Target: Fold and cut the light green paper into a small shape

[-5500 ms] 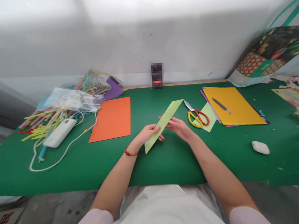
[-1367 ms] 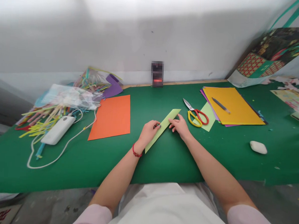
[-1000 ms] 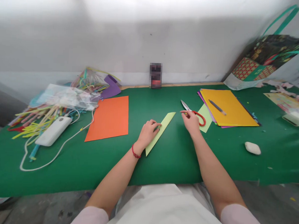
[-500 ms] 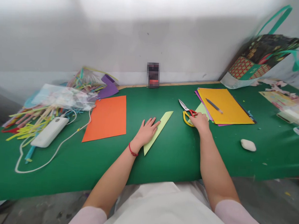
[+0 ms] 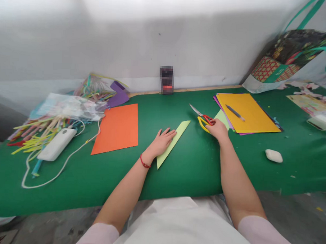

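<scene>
My left hand [image 5: 162, 140] lies flat with fingers spread on a folded light green paper [image 5: 175, 138], pressing it to the table. To the right, my right hand [image 5: 218, 129] has its fingers closed on the handles of a pair of scissors [image 5: 204, 121], one handle red and the other yellow. The blades point up and to the left. Behind my right hand, a piece of pale green paper [image 5: 221, 117] sticks out from under a stack of coloured paper [image 5: 247, 113], yellow on top. A grey pen [image 5: 235, 112] rests on that stack.
An orange sheet [image 5: 118, 129] lies left of my left hand. Farther left are a white power bank [image 5: 56, 144] with a cable and a pile of paper strips [image 5: 35, 134]. At right are a white case [image 5: 274, 156] and a patterned bag [image 5: 278, 69]. A phone [image 5: 166, 80] leans on the wall.
My right hand has closed on the scissors' handles, and the blades have swung leftward, looking slightly lifted. My left hand stays on the green paper. The view has shifted a little.
</scene>
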The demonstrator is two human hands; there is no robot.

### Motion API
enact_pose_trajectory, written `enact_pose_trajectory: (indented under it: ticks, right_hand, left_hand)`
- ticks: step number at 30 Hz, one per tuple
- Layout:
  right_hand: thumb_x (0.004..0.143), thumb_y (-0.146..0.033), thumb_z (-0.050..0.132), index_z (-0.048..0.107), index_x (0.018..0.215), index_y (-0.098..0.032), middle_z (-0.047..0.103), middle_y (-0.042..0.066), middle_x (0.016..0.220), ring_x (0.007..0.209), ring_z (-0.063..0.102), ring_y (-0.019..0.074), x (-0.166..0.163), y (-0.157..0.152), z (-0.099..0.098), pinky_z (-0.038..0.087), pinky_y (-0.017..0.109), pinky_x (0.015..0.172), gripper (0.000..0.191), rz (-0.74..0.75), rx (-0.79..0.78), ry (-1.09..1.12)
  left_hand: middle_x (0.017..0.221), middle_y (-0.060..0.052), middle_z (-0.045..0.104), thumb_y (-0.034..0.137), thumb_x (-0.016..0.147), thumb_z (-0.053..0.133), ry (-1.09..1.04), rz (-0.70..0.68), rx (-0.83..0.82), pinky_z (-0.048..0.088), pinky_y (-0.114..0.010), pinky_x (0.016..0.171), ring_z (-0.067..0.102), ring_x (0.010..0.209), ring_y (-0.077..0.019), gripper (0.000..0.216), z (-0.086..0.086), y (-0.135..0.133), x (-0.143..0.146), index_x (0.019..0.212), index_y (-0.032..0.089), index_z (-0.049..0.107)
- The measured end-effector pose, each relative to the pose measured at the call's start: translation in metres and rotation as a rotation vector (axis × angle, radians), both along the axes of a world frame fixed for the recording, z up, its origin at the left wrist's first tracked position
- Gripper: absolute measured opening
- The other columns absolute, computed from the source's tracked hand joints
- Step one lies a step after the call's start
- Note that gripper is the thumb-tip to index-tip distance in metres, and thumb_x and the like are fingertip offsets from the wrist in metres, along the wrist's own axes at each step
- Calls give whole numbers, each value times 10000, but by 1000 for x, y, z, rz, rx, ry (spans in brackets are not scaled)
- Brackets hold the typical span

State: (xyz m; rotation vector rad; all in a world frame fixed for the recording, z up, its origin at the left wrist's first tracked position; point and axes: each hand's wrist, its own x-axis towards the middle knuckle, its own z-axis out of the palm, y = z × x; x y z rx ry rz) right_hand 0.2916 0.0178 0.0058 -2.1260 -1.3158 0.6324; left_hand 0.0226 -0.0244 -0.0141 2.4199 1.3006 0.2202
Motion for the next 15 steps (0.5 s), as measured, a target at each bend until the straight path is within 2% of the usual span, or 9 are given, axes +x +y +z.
enact_pose_trajectory:
  ticks: [2,4,6,8,11,15]
  right_hand:
    - [619,-216,667,508,764,-204,584,26,788,726,567,196,-4,-1,0,435,344,668,216,13,127,152]
    - [619,-275,695,493,768,-213,553,-3,737,665,539,163,-14,-3,1,439,317,625,259,95,263,358]
    - [637,-384,713,477,765,-225,502,-32,648,569,490,138,-29,-7,1,419,292,540,312,246,357,569]
    - [717,-482,650,458,722,-233,443,-51,554,483,428,122,-44,-13,0,390,281,482,314,417,411,690]
    - [789,-505,581,450,633,-222,456,-37,505,478,431,116,-63,-19,-4,404,279,512,349,556,437,710]
    - [829,-499,525,476,565,-207,534,3,532,511,483,120,-79,-21,-10,437,276,547,397,602,382,658]
  left_hand:
    - [1510,-15,333,235,973,232,25,8,-9,95,-461,1167,169,1433,-194,458,2,0,1,1407,240,380]
    - [1511,-14,331,243,975,231,35,10,-12,92,-460,1168,181,1430,-191,456,3,-1,1,1406,246,379]
    - [1510,-18,332,245,974,234,37,8,-11,87,-466,1167,201,1425,-188,454,4,-1,2,1405,249,378]
    - [1508,-28,338,237,972,234,37,3,-8,80,-472,1166,226,1418,-184,455,4,-1,2,1405,246,375]
    - [1500,-33,351,227,970,232,31,-9,-2,84,-483,1162,251,1409,-180,457,1,0,1,1403,251,373]
    - [1502,-41,348,221,966,238,23,-22,11,89,-496,1158,250,1410,-188,460,-2,2,0,1406,241,369]
